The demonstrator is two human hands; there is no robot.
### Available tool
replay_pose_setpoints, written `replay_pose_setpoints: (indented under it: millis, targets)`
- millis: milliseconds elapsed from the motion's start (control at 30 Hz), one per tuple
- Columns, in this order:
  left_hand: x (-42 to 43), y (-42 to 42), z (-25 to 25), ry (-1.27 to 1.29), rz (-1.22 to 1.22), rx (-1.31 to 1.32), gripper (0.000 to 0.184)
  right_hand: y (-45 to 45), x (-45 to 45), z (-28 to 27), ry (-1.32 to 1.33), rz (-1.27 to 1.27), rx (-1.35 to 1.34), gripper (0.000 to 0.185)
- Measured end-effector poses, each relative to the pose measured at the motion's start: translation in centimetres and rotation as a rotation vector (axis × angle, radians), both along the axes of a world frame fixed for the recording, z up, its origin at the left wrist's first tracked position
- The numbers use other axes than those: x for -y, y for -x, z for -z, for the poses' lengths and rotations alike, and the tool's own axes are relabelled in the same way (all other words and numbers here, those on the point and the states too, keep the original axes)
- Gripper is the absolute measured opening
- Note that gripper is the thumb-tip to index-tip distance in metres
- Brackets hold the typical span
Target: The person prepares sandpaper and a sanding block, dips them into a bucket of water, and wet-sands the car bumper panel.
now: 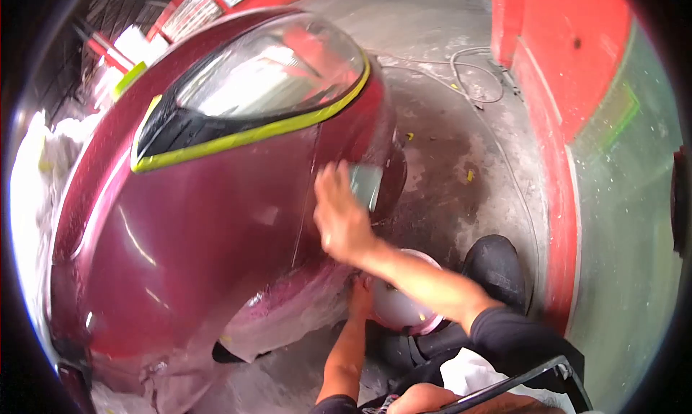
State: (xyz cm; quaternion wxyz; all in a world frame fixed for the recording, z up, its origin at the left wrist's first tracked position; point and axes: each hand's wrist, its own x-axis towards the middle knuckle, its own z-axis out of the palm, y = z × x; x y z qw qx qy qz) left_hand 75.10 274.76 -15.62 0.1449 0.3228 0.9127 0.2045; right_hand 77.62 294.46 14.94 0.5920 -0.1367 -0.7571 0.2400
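My right hand (339,213) lies over the dark red front of a car (216,219), just below the headlight (274,71). Its fingers are stretched over the panel and slightly smeared by motion. A pale grey, rectangular sheet-like piece (366,185) shows beside and partly under this hand; its exact kind is unclear. Lower down, my left hand (361,297) is at the near side of a round bucket (430,261) with whitish liquid (398,307). The left fingers seem closed on the bucket's rim, though they are partly hidden. Yellow-green tape (238,138) edges the headlight.
A thin hose or cable (497,143) runs over the wet concrete floor (440,169). To the right stands a red and pale green wall (569,60). My dark shoe (496,270) is beside the bucket. Whitish covering (43,190) hangs at the far left.
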Motion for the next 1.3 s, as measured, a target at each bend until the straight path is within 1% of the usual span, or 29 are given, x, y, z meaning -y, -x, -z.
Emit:
replay_pose_setpoints:
  millis: [33,100,133,200,233,267,333,367,433,467,533,567,600,667,733,767,800,867,900,933,1000,1033,1067,1133,1167,1200,1267,1300]
  targets:
    - [0.4,-0.2,0.6,0.039,0.008,0.003,0.052,-0.4,3.9,1.6,0.02,-0.095,-0.002,0.061]
    - [0.2,0.5,1.5,0.102,0.043,-0.006,0.05,0.1,7.8,5.3,-0.018,-0.081,0.009,0.059]
    - [0.0,0.9,1.7,0.131,0.062,-0.01,0.049,0.0,7.3,5.2,-0.024,-0.098,0.008,0.059]
    - [-0.2,1.3,2.3,0.194,0.118,-0.008,0.048,-0.2,4.2,5.1,-0.242,-0.045,0.032,0.056]
    - [-0.5,-0.3,0.5,-0.03,-0.063,0.012,0.043,-0.2,1.6,2.1,-0.121,0.045,0.058,0.056]
    - [-0.8,-0.9,-2.8,-0.062,-0.011,-0.016,0.041,-0.1,-0.5,-1.0,0.006,0.131,0.09,0.055]
    - [-1.1,-0.4,-2.8,0.063,-0.038,0.052,0.041,1.2,-1.8,-2.3,0.141,0.102,-0.03,0.055]
    - [-1.7,0.1,-3.4,0.041,-0.043,0.046,0.041,0.7,-0.4,-1.6,0.142,0.083,0.026,0.056]
    - [-1.5,-1.2,-6.3,-0.097,0.003,0.048,0.047,-0.9,4.6,3.4,-0.06,-0.047,0.103,0.06]
    - [-1.4,-1.5,-6.9,-0.16,0.033,0.046,0.05,-1.3,5.9,5.0,-0.153,-0.107,0.131,0.06]
    - [-1.3,-0.3,-3.6,0.109,-0.035,0.185,0.055,-0.9,3.4,3.4,-0.208,-0.07,0.094,0.058]
    - [-1.3,0.0,-3.3,0.111,-0.035,0.185,0.055,-0.4,1.6,0.8,-0.133,-0.001,0.049,0.055]
    - [-1.3,0.0,-3.0,0.1,-0.04,0.139,0.055,0.1,0.6,-1.2,-0.025,0.006,0.037,0.055]
    - [0.0,-0.6,-2.5,0.105,-0.038,0.1,0.055,0.6,2.5,-1.1,0.064,0.039,0.022,0.059]
    - [0.0,-1.1,-2.4,-0.37,-0.048,0.325,0.053,-0.2,7.4,1.9,0.063,-0.041,0.07,0.062]
    - [-0.4,-0.6,-2.4,-0.602,-0.038,0.432,0.052,-0.3,7.9,3.6,-0.033,-0.05,0.068,0.063]
    - [-0.7,-0.2,-2.5,-0.6,-0.028,0.428,0.052,-0.3,6.9,3.0,-0.033,-0.041,0.062,0.063]
    - [-0.8,0.3,-2.4,0.045,-0.022,0.209,0.058,0.1,3.8,0.5,0.017,-0.055,0.051,0.061]
    - [-1.3,0.5,-3.3,0.183,-0.043,0.304,0.062,0.6,2.4,-1.2,0.039,0.004,0.026,0.059]
    - [-0.5,0.4,-1.9,0.189,-0.039,0.308,0.062,0.7,2.7,-1.9,0.066,0.03,0.006,0.059]
    - [-0.5,1.2,0.3,-0.061,0.156,0.124,0.061,0.3,5.9,-0.1,0.069,0.049,0.037,0.061]
    - [-1.2,0.4,-2.2,-0.56,0.133,0.225,0.057,-0.2,7.5,2.4,0.031,-0.053,0.093,0.062]
    - [-1.6,0.1,-3.1,-0.557,0.129,0.135,0.052,-0.6,6.7,3.0,-0.08,-0.057,0.085,0.06]
    - [-0.6,0.0,-2.2,-0.035,0.092,0.075,0.05,-0.6,3.0,0.3,-0.047,-0.003,0.119,0.058]
    - [-0.7,0.0,-0.6,-0.004,-0.007,0.016,0.049,0.2,1.0,-1.9,0.032,0.066,0.032,0.056]
    - [-0.7,-0.2,-1.4,-0.002,-0.007,0.02,0.049,0.7,-0.2,-2.9,0.07,0.065,-0.006,0.056]
    - [-1.6,-0.1,-4.9,0.158,-0.012,0.191,0.049,0.6,1.9,-1.7,0.105,0.065,0.015,0.057]
    - [-0.6,0.8,1.0,-0.204,0.066,-0.043,0.049,-0.1,3.9,0.8,0.016,0.026,0.106,0.057]
